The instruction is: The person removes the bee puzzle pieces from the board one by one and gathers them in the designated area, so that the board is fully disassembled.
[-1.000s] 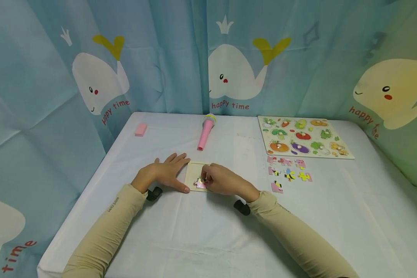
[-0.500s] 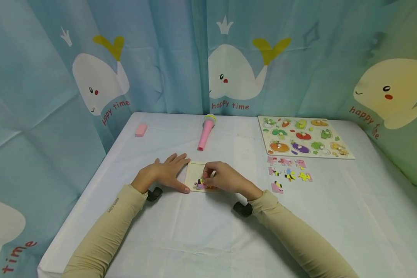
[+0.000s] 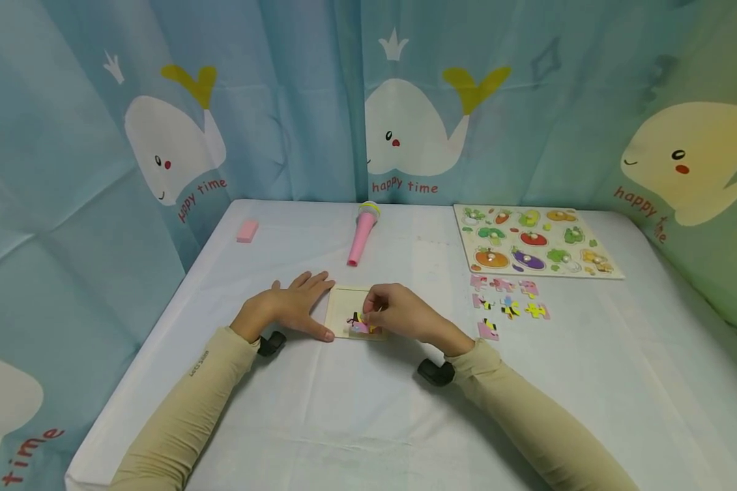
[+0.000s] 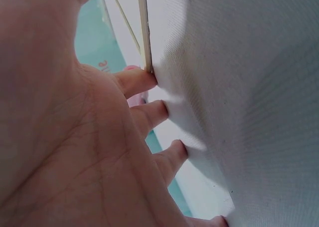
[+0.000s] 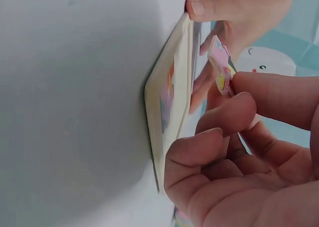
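Note:
A small square wooden puzzle tray (image 3: 339,310) lies on the table between the two hands. My left hand (image 3: 288,307) spreads along its left side, thumb at the near corner and an index fingertip touching the edge. Between thumb and finger, my right hand (image 3: 405,317) pinches a jigsaw piece (image 5: 223,70), pink with yellow and black, held tilted just above the tray. A second colourful piece (image 5: 167,97) lies inside the tray, partly hidden in the head view by the right hand and the held piece.
Several loose jigsaw pieces (image 3: 510,308) lie to the right, below a vegetable peg-puzzle board (image 3: 533,239). A pink toy microphone (image 3: 360,239) stands beyond the tray. At the far left lies a pink block (image 3: 248,230). A whale-print curtain (image 3: 319,102) borders the table.
My right hand has lifted slightly and moved a little right, tilting the pinched piece up and uncovering the piece in the tray. The left hand stays in place.

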Tool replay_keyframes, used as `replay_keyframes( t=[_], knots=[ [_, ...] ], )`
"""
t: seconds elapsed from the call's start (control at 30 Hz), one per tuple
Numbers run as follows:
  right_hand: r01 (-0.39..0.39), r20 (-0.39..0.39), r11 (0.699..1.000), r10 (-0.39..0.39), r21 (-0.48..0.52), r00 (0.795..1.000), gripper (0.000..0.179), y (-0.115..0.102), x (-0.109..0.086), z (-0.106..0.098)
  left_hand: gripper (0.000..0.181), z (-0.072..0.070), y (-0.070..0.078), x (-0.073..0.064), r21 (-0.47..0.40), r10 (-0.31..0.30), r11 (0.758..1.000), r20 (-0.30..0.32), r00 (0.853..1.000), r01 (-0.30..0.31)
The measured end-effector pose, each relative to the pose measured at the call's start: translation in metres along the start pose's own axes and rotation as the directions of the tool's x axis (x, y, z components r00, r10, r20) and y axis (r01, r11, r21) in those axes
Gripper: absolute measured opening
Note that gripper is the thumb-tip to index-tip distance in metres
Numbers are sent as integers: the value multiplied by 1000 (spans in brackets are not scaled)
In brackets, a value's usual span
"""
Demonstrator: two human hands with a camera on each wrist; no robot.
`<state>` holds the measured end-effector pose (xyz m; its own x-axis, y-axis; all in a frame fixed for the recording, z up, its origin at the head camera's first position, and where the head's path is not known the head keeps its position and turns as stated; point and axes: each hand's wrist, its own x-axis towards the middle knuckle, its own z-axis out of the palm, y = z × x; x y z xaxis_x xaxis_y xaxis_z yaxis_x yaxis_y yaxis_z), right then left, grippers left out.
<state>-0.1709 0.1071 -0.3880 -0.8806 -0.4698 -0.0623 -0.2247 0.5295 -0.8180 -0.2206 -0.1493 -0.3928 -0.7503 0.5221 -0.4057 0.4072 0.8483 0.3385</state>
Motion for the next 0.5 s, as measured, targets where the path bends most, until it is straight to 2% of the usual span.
replay_keyframes(
  t=[0.5],
  knots=[
    [18,-28,998,-16,55,999,6,8,-20,-19,121,0,-1,0,-6,18,1000,5,1000,-18]
  ],
)
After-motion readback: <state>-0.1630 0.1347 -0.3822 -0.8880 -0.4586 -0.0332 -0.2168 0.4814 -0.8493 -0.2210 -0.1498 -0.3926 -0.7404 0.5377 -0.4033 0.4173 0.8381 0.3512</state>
